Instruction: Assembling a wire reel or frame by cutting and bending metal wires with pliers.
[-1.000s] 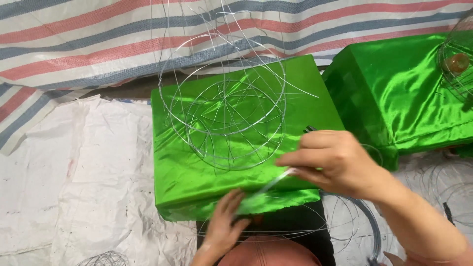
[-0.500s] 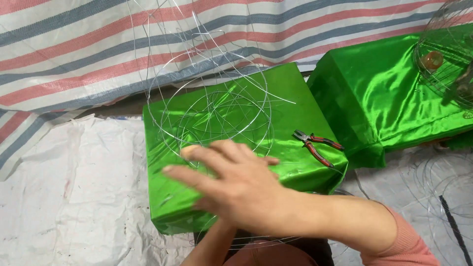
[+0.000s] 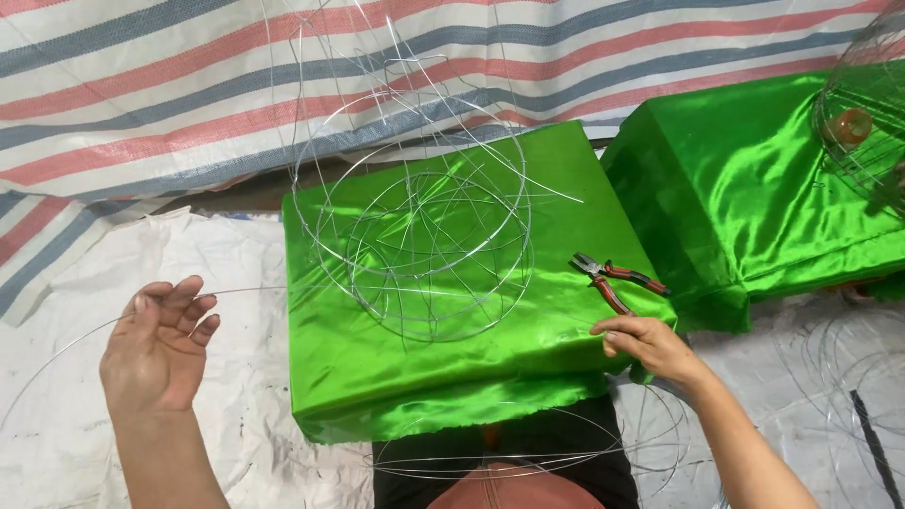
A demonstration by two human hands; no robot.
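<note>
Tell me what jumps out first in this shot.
The bright green satin cloth over the box-like stand in the middle, with a tangled wire frame of rings standing on it. Red-handled pliers lie near its right edge, just above the right hand. The left hand is raised at the left, its fingers at a long curved wire over the white sheet.

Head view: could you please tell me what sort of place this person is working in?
Probably a makeshift craft workshop for wire frames. A wire frame sits on a green satin-covered block, red-handled pliers lie beside it, and a striped tarpaulin hangs behind.
</note>
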